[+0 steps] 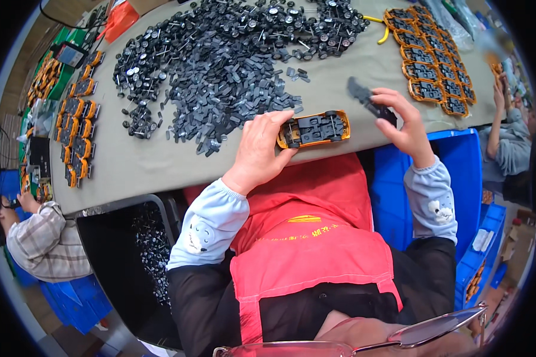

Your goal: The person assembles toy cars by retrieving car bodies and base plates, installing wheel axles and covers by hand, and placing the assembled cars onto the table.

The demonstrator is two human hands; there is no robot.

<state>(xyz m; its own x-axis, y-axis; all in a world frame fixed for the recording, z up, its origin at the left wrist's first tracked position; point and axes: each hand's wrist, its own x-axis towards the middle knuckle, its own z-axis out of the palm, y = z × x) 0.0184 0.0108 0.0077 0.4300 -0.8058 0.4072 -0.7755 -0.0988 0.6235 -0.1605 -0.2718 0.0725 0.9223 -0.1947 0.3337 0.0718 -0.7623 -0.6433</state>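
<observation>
A yellow-orange toy car lies upside down near the front edge of the table, its black underside and wheels facing up. My left hand grips the car's left end between thumb and fingers. To the right of it, my right hand is raised, thumb and fingers curled around a dark plastic piece. That piece is blurred and partly hidden by the fingers, so its exact kind cannot be made out. Just beyond the car spreads a heap of small dark grey plastic parts.
Wheel-and-axle sets are piled behind the grey parts. Rows of orange toy cars stand at the right, more orange cars at the left. A black bin and blue crates flank me. Other people work at both sides.
</observation>
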